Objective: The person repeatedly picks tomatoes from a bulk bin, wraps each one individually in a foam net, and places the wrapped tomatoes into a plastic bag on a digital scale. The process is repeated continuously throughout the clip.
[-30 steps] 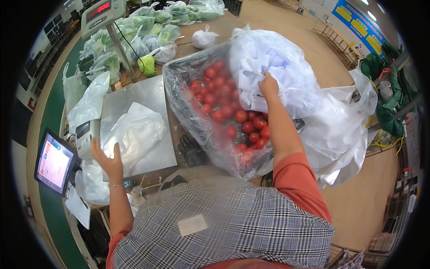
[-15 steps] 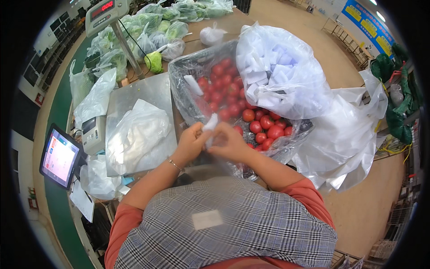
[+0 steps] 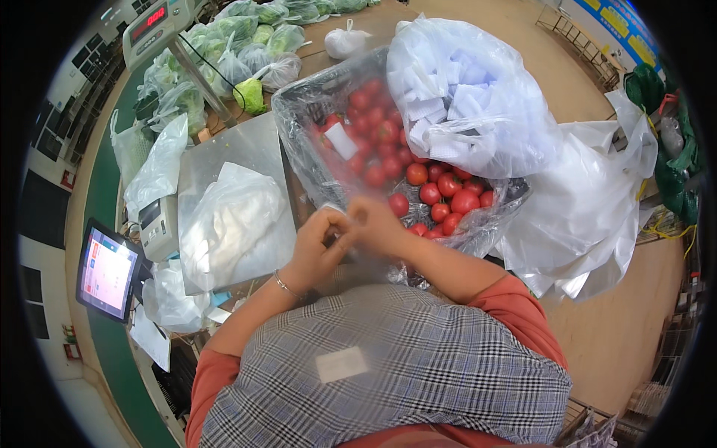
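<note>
My left hand (image 3: 320, 240) is closed with thumb and fingers curled around a white foam net (image 3: 334, 208), most of it hidden by the fingers. Against it, fingertips pressed to the same spot, is my right hand (image 3: 376, 228), blurred but closed. Both are at the near edge of a plastic-lined crate (image 3: 297, 128) holding red tomatoes (image 3: 453, 196). Another white foam net (image 3: 341, 141) lies on the tomatoes at the left. A large clear bag (image 3: 515, 142) full of white foam nets rests over the crate's far right part.
Left of the crate is a scale's metal platform (image 3: 263, 140) with thin plastic bags (image 3: 233, 216) on it. Beyond stand the scale display (image 3: 154, 31) and bagged green vegetables (image 3: 224, 63). A screen (image 3: 108, 270) and label printer (image 3: 158, 228) are further left; white plastic sheeting (image 3: 579, 209) hangs right.
The white foam net, upright above my fingers before, now shows only a small end. My hands have drawn together. The net on the tomatoes appears shifted right in the picture.
</note>
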`<state>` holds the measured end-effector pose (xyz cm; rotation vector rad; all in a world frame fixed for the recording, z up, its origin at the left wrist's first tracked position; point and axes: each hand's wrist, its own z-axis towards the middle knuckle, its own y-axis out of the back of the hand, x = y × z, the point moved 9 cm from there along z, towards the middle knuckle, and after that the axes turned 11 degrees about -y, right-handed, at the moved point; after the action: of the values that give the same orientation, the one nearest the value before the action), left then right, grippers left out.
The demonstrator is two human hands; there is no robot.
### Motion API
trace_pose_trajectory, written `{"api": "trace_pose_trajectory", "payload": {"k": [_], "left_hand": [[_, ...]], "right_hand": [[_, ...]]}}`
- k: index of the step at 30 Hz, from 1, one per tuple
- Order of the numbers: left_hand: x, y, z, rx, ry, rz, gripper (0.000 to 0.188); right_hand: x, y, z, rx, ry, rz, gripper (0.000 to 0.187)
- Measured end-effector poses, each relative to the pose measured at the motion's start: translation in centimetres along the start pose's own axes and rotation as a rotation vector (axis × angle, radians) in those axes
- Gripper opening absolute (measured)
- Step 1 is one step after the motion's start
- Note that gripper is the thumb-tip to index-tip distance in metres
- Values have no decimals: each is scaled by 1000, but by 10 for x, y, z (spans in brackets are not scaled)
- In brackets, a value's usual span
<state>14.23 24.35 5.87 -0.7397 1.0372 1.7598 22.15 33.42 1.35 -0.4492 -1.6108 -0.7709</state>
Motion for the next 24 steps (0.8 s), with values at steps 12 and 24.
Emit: {"api": "trace_pose_trajectory", "payload": {"k": [12,24], "left_hand": [[7,9,-17,92,-87,567,12],[-24,-12,-43,319,-49,-318,30]], "right_hand": [[-2,-1,33,446,-102,428,14],[-237,50,92,451,-309,-1201,55]]}}
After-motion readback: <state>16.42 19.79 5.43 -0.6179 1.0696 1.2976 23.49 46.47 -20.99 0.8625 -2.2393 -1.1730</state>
